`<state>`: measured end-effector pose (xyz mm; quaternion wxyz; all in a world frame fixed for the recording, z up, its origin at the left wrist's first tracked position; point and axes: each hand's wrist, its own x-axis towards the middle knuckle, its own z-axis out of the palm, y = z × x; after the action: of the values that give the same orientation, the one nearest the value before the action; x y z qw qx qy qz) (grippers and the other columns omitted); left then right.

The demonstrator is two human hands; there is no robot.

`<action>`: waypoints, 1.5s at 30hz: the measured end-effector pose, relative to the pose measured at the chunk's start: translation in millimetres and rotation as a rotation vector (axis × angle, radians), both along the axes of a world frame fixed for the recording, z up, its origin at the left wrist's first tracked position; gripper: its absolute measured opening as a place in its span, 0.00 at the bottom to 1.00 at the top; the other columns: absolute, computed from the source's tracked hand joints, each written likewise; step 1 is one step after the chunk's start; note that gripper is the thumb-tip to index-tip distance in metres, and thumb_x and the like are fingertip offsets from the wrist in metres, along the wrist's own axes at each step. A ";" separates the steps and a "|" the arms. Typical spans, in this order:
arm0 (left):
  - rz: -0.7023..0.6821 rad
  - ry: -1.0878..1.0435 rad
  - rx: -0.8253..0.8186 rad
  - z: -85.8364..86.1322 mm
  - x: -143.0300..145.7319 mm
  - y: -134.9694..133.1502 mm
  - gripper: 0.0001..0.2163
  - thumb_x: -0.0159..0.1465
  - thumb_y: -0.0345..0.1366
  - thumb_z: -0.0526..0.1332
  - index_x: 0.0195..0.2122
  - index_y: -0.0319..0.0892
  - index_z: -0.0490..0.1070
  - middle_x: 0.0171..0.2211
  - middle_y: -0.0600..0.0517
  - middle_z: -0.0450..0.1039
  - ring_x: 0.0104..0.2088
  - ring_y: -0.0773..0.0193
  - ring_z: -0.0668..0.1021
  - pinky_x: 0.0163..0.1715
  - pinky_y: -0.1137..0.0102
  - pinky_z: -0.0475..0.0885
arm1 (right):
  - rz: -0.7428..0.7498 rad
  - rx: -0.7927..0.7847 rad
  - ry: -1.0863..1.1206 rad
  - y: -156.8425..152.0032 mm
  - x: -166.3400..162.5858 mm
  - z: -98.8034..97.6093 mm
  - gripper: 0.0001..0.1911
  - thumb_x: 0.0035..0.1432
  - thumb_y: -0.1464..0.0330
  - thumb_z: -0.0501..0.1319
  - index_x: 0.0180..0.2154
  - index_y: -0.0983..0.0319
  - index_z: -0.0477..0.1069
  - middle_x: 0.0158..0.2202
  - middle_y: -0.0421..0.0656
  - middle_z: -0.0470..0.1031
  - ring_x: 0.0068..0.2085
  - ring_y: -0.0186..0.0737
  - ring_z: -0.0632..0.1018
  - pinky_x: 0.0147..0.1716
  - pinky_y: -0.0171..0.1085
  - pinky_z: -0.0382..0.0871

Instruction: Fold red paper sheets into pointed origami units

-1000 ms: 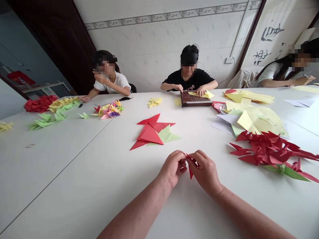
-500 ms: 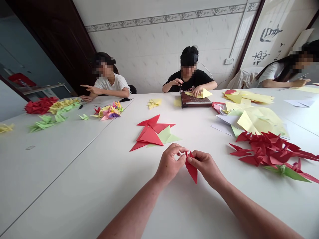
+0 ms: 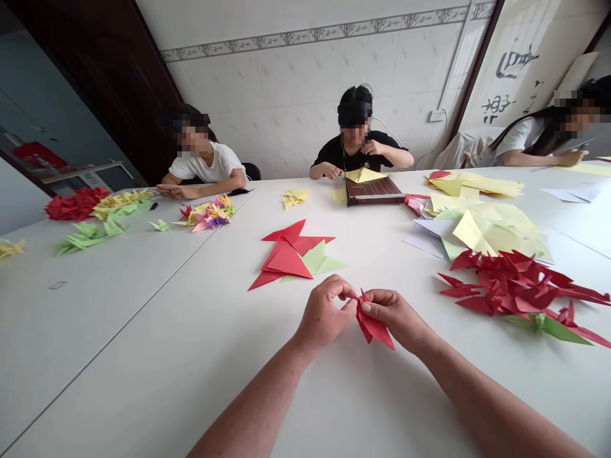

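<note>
Left hand (image 3: 326,313) and right hand (image 3: 397,316) both pinched on small folded red paper piece (image 3: 373,326), held just above white table (image 3: 143,356) at near centre (pointed flap hangs down-right). Beyond: flat red and light-green folded triangles (image 3: 292,254). Right: heap of finished red paper figures (image 3: 515,286), yellow sheets (image 3: 491,229) behind. Far edge: dark paper cutter board (image 3: 375,189), three people seated.

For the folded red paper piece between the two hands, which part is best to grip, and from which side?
Grip the folded red paper piece at its narrow upper end, where both hands now pinch it: left hand from the left, right hand from the right. The wide flap hangs free toward the lower right, so pinching there would probably bend it.
</note>
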<state>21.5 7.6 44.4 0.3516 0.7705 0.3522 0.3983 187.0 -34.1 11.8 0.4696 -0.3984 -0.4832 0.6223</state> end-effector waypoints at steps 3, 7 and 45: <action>-0.018 -0.039 -0.192 1.0 0.8 -2.9 0.05 0.55 0.26 0.56 0.26 0.42 0.67 0.29 0.55 0.70 0.31 0.69 0.72 0.33 0.74 0.68 | 0.016 -0.009 0.041 -0.6 0.7 0.3 0.16 0.57 0.58 0.63 0.25 0.63 0.70 0.19 0.37 0.68 0.21 0.30 0.68 0.22 0.31 0.58; -0.095 -0.107 -0.390 -0.9 1.4 -3.1 0.04 0.54 0.26 0.55 0.27 0.42 0.66 0.27 0.56 0.68 0.29 0.70 0.70 0.30 0.75 0.67 | 0.036 -0.024 0.058 -0.7 0.2 -0.7 0.16 0.57 0.58 0.63 0.25 0.62 0.69 0.18 0.37 0.68 0.19 0.31 0.68 0.21 0.32 0.59; 0.260 0.066 0.428 -13.3 7.1 -18.3 0.07 0.59 0.26 0.58 0.30 0.44 0.71 0.27 0.54 0.74 0.31 0.66 0.77 0.38 0.67 0.72 | -0.305 0.143 -0.163 -1.5 -7.8 8.3 0.17 0.49 0.53 0.67 0.24 0.60 0.74 0.27 0.41 0.70 0.30 0.37 0.70 0.32 0.37 0.67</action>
<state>28.6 -10.6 31.1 0.1146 0.7882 0.3674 0.4802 179.1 -35.6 20.1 0.5449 -0.4818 -0.4965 0.4738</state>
